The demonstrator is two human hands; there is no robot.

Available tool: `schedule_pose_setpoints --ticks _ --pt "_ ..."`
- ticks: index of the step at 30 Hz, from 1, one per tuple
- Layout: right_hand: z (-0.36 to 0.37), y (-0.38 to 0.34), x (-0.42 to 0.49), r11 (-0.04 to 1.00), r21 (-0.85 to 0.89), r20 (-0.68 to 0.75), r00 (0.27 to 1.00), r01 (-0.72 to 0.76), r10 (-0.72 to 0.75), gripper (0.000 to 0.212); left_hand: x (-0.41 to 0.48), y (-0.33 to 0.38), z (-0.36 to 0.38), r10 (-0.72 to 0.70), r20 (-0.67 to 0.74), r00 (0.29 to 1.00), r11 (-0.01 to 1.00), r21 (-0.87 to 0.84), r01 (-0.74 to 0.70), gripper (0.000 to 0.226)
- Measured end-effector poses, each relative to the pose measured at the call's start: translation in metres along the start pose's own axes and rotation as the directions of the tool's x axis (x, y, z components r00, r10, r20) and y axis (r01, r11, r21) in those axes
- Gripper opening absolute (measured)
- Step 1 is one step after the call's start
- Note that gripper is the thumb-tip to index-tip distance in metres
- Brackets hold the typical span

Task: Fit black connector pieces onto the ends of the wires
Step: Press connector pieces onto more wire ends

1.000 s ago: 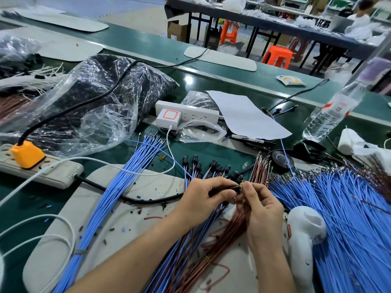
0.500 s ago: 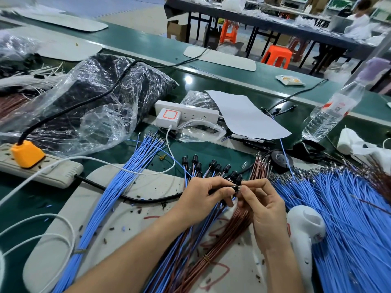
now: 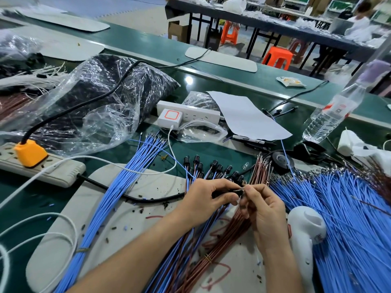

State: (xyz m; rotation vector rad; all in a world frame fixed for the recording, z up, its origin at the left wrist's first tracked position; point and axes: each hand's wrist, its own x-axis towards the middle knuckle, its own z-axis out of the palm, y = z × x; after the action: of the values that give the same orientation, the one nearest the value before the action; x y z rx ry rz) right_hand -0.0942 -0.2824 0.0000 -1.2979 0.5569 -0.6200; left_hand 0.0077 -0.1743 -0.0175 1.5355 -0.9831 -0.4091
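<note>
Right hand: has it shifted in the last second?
No. The right hand stays beside the white tool, pinching the end of the black connector that the left hand holds.

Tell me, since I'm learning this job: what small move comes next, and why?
Probably press the wire end fully into the black connector: the left hand grips the connector, and the right hand pinches the wire end at its mouth, apparently not yet seated.
</note>
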Motion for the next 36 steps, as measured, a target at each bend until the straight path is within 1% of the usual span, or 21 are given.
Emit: schedule_pose_setpoints --ticks 5,8,11,14,16,18,20,21,22,24,25,28,32,36 --pt "0.002 0.001 -0.002 1.0 0.008 0.055 0.998 -0.028 0.028 0.009 0.0 -0.001 -0.002 -0.008 -0.022 1.0 1.0 -0.02 0.007 0.016" --pt "0.004 0.003 -0.001 0.999 0.022 0.052 0.998 -0.045 0.044 0.01 0.001 -0.002 -0.004 -0.022 -0.005 1.0 0.999 -0.025 0.021 0.015" --pt "0.005 0.005 -0.001 0.998 0.039 0.049 0.998 -0.04 0.038 0.015 0.0 -0.002 -0.003 -0.027 -0.006 1.0 0.999 -0.042 0.027 0.014" --pt "0.009 0.009 -0.003 0.998 0.061 0.03 0.999 -0.029 0.027 0.01 0.002 -0.004 -0.004 -0.035 -0.008 0.999 0.994 -0.104 0.034 0.013" --pt "0.012 0.01 -0.002 0.998 0.07 0.012 1.0 -0.001 0.0 0.008 0.003 -0.006 -0.004 -0.023 -0.015 1.0 0.994 -0.105 0.021 0.013" --pt "0.011 0.01 -0.001 0.998 0.048 -0.045 0.998 0.041 -0.039 0.024 0.003 -0.005 -0.003 -0.007 -0.011 1.0 0.994 -0.108 0.006 0.013" --pt "0.008 0.006 0.001 0.994 0.076 -0.125 0.99 0.075 -0.065 0.036 0.004 -0.004 -0.004 0.006 -0.025 1.0 0.995 -0.096 -0.009 0.013" --pt "0.006 0.003 0.001 0.99 0.111 -0.163 0.984 0.089 -0.07 0.035 0.003 -0.004 -0.004 0.005 -0.039 0.999 0.995 -0.095 -0.008 0.014" --pt "0.005 0.001 0.001 0.984 0.15 -0.188 0.98 0.1 -0.071 0.029 0.004 -0.003 -0.004 0.004 -0.055 0.998 0.995 -0.103 -0.01 0.015" --pt "0.006 -0.002 0.0 0.97 0.218 -0.178 0.982 0.105 -0.066 0.013 0.004 -0.002 -0.003 0.021 -0.082 0.996 0.992 -0.123 -0.031 0.017" --pt "0.008 -0.002 -0.001 0.968 0.227 -0.159 0.985 0.103 -0.067 0.01 0.004 -0.002 -0.003 0.034 -0.085 0.996 0.991 -0.123 -0.045 0.018" --pt "0.014 0.001 -0.005 0.981 0.147 -0.121 0.986 0.128 -0.111 0.014 0.004 -0.003 -0.002 0.069 -0.065 0.996 0.991 -0.111 -0.076 0.022" --pt "0.019 -0.003 -0.009 0.98 0.037 -0.096 0.977 0.193 -0.189 0.011 0.004 0.0 -0.003 0.09 -0.065 0.994 0.988 -0.123 -0.098 0.034" --pt "0.023 -0.005 -0.012 0.968 -0.056 -0.075 0.966 0.243 -0.247 0.011 0.003 0.002 -0.001 0.091 -0.042 0.995 0.987 -0.126 -0.096 0.031"
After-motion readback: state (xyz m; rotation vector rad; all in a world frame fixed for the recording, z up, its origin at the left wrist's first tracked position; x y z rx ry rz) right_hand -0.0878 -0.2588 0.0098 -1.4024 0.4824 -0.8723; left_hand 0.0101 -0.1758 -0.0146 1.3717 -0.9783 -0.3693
